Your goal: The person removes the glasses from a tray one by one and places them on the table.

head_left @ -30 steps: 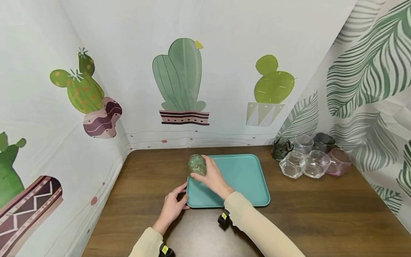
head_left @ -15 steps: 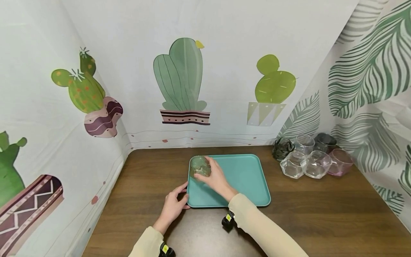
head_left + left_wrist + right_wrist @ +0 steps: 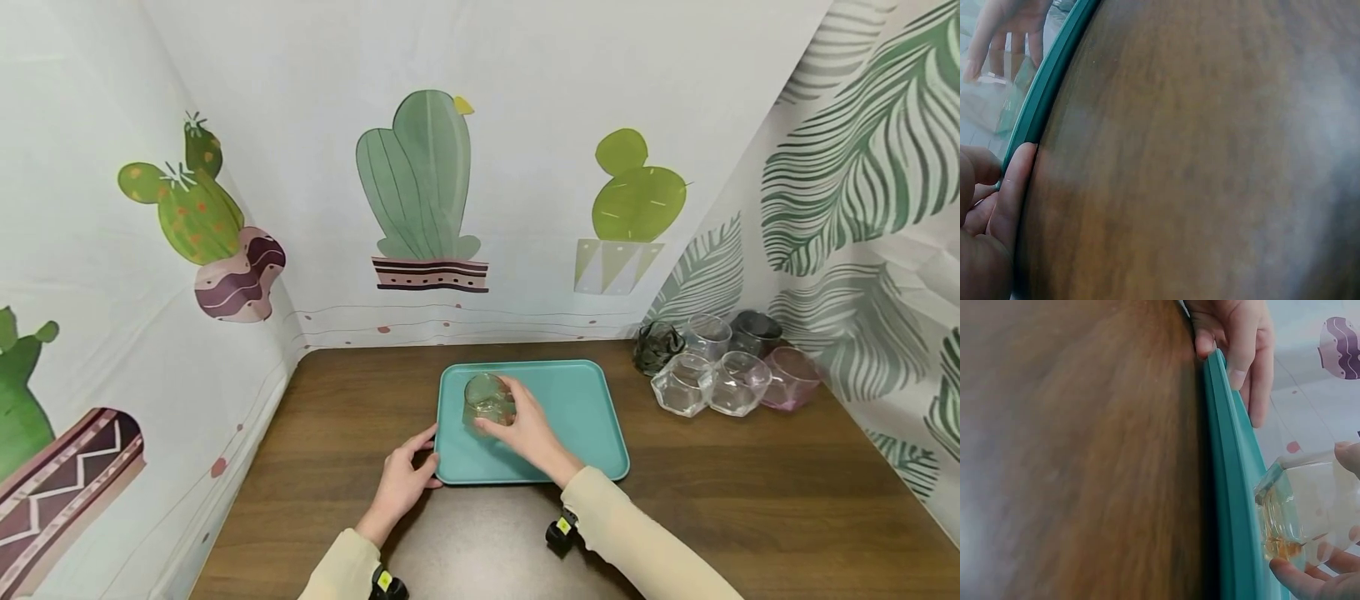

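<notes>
My right hand [image 3: 534,429] grips a clear, faintly tinted drinking glass [image 3: 482,400] from its right side, thumb in front and fingers behind. The glass is upright over the left part of a teal rectangular tray [image 3: 577,425]. In the right wrist view, the faceted base of the glass [image 3: 1282,519] overlaps the tray's rim, with thumb and fingers on either side. At the tray's front left corner, my left hand [image 3: 403,483] holds the edge. The left wrist view shows its thumb [image 3: 1013,194] along the outside of the rim [image 3: 1038,100].
Several glasses stand grouped at the back right: a dark faceted one [image 3: 658,348], a smoky one [image 3: 756,332], a pink one [image 3: 791,379] and clear ones [image 3: 682,385]. The wooden table [image 3: 712,500] meets cactus-printed cloth [image 3: 525,183] behind and at the sides.
My right hand has carried the glass rightward and slightly toward me, from the tray's left edge to farther over the tray. My left hand stays at the corner.
</notes>
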`<state>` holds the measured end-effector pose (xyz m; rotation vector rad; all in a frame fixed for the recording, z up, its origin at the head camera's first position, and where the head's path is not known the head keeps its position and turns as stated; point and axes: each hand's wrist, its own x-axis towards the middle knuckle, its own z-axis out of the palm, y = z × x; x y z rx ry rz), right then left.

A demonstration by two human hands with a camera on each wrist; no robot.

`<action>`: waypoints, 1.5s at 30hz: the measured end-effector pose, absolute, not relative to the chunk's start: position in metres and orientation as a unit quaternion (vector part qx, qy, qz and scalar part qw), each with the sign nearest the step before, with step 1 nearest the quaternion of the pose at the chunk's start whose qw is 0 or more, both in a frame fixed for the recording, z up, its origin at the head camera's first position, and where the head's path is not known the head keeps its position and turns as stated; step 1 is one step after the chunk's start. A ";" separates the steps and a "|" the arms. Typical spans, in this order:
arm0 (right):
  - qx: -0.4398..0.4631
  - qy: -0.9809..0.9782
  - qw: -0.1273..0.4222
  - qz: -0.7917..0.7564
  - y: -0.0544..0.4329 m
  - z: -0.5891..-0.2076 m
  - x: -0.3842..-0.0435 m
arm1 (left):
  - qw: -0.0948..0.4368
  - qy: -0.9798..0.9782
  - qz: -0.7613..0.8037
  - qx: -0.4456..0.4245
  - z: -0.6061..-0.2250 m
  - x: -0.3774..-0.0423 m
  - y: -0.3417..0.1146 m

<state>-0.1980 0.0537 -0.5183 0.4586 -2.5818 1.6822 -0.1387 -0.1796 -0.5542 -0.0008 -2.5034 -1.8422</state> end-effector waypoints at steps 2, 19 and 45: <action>0.145 -0.826 0.013 0.544 0.058 -0.518 -0.196 | 0.016 -0.805 -0.594 -0.001 -0.553 -0.138 -0.180; 0.117 -0.830 0.030 0.545 0.107 -0.517 -0.179 | 0.001 -0.814 -0.581 -0.011 -0.554 -0.137 -0.181; 0.082 -0.871 0.097 0.475 0.203 -0.503 -0.143 | -0.002 -0.811 -0.585 -0.012 -0.554 -0.137 -0.183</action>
